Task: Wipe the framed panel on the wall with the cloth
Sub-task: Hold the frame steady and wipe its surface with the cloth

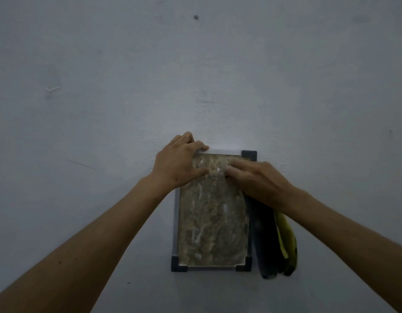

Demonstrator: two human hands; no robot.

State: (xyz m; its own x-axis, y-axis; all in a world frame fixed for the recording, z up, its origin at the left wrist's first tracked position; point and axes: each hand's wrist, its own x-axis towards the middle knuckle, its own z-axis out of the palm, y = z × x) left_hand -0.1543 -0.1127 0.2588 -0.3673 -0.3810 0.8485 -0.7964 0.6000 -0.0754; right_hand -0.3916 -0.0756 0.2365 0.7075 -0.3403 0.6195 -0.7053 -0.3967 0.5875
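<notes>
The framed panel (212, 224) hangs on the pale wall, a mottled brown pane with a thin frame and dark corner pieces. My left hand (179, 163) grips its top left corner, fingers curled over the top edge and thumb on the pane. My right hand (256, 181) lies over the upper right of the pane with fingertips on the glass. A dark and yellow cloth (274, 242) hangs down from under my right hand along the frame's right side. How the right hand holds the cloth is hidden.
The bare grey wall (105, 98) fills the view. A small screw or nail (196, 16) sits high above the frame.
</notes>
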